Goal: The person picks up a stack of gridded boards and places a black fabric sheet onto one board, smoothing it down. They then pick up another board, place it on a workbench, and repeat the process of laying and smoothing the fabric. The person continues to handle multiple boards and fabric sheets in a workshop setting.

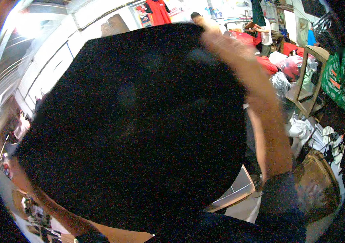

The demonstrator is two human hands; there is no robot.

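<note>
A large black cloth filled most of the frame, from the lower left to the upper right, held up flat between the camera and the room. Its top edge ran as a slanted line from the upper left of centre across to the upper right, and that edge was the long axis the hands worked along.

At the lower left, the left forearm rose along the cloth's lower edge, but the left hand itself sat behind or under the fabric. Whether its fingers were pinched shut on the edge could not be told.

Toward the upper right, the right hand met the cloth's top corner, blurred by motion. The fingers seemed curled over the corner and appeared to grip it, with the fabric hanging down and to the left from them. The right hand was the one plainly at the cloth's edge.

Further right, red garments lay heaped, with a wooden frame and a green banner beside them at the right rim.
</note>
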